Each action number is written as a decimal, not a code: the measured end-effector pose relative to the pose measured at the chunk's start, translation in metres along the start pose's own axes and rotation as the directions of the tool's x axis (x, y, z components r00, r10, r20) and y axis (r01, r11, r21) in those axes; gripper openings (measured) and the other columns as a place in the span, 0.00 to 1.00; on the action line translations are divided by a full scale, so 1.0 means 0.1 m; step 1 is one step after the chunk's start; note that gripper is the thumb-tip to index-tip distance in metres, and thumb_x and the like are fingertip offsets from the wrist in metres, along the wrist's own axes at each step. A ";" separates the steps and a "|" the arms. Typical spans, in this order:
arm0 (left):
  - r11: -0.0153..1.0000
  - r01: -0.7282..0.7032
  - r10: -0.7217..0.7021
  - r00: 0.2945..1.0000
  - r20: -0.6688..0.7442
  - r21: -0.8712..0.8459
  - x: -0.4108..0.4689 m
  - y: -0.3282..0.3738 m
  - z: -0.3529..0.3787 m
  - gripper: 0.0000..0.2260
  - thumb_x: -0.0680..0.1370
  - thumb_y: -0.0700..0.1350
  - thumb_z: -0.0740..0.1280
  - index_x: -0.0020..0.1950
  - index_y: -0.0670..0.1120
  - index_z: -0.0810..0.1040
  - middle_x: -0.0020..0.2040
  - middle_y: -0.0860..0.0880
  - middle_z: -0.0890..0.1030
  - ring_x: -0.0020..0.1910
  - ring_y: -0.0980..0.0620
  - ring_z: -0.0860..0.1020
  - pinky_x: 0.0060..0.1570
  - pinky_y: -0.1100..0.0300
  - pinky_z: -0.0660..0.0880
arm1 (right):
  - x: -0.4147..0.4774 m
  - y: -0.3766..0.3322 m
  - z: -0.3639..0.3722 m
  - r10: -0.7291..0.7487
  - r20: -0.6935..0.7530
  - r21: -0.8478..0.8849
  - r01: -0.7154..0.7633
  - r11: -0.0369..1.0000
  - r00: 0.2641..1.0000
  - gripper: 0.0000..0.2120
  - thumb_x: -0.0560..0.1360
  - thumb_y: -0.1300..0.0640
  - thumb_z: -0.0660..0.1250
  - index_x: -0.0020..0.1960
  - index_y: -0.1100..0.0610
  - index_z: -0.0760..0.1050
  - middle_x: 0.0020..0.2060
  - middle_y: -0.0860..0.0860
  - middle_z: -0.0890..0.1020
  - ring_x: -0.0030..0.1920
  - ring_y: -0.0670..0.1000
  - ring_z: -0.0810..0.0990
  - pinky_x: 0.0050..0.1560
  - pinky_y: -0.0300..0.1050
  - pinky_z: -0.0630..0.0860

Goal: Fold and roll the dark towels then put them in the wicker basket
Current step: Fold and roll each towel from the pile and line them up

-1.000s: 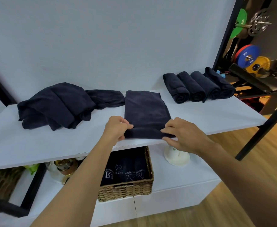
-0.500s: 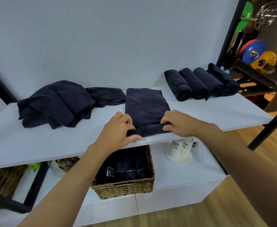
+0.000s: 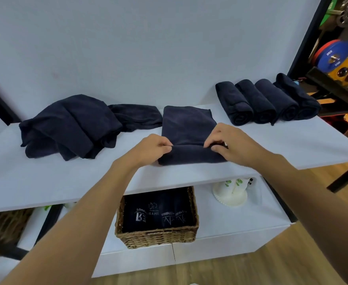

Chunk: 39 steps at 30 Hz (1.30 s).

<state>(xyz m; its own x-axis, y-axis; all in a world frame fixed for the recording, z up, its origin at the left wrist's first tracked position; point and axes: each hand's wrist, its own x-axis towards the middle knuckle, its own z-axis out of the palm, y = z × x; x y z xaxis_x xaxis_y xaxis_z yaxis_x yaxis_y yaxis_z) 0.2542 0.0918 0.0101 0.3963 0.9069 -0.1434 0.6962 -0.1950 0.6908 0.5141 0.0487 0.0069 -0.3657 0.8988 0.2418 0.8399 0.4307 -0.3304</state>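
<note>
A folded dark towel [image 3: 186, 124] lies in the middle of the white shelf [image 3: 45, 182], its near end turned into a thick roll. My left hand [image 3: 151, 150] grips the roll's left end and my right hand [image 3: 228, 141] grips its right end, fingers curled over the fabric. A heap of loose dark towels [image 3: 72, 126] lies to the left. Several rolled dark towels [image 3: 265, 101] line the shelf's back right. The wicker basket [image 3: 158, 237] stands on the lower ledge below my hands, holding dark printed towels.
A white cup-like object [image 3: 230, 194] stands on the lower ledge right of the basket. Black frame posts [image 3: 305, 38] border the shelf. Coloured weight plates [image 3: 333, 58] hang on a rack at the far right. Wooden floor lies below.
Both hands have rolled the towel's near end away from me, from a flat edge into a thick roll. The flat part behind the roll is shorter.
</note>
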 end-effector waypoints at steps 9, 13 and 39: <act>0.985 -0.015 0.033 0.995 -0.099 0.173 0.18 0.06 -0.02 0.01 0.76 0.43 0.70 0.48 0.48 0.81 0.48 0.51 0.80 0.43 0.54 0.76 0.46 0.63 0.72 | -0.01 0.09 0.08 -0.135 0.046 -0.235 0.141 0.962 0.990 0.16 0.75 0.43 0.68 0.56 0.52 0.82 0.50 0.47 0.76 0.46 0.47 0.69 0.51 0.51 0.72; 0.759 -0.334 0.519 0.829 -0.209 0.559 0.06 -0.02 0.09 0.15 0.74 0.61 0.66 0.43 0.50 0.83 0.42 0.53 0.79 0.40 0.51 0.76 0.47 0.53 0.72 | 0.22 0.15 0.02 0.020 0.185 -0.037 -0.013 0.999 0.982 0.11 0.77 0.46 0.67 0.54 0.50 0.82 0.50 0.46 0.77 0.50 0.48 0.73 0.57 0.52 0.70; 0.462 -0.198 0.533 0.841 -0.092 0.864 0.51 -0.02 0.13 0.26 0.75 0.63 0.54 0.47 0.45 0.82 0.41 0.49 0.81 0.38 0.46 0.76 0.41 0.53 0.67 | 0.94 0.29 -0.19 0.215 0.480 0.164 -0.327 0.931 0.851 0.09 0.77 0.50 0.68 0.50 0.55 0.83 0.45 0.48 0.83 0.45 0.48 0.79 0.50 0.43 0.74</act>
<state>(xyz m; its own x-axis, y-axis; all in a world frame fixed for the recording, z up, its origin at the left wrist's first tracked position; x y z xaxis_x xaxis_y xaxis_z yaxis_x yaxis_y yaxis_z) 0.2810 0.1336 -0.0074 0.6490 0.6935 0.3127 0.7607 -0.5926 -0.2647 0.5116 0.1442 0.0376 -0.3231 0.8965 -0.3031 0.8356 0.1199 -0.5361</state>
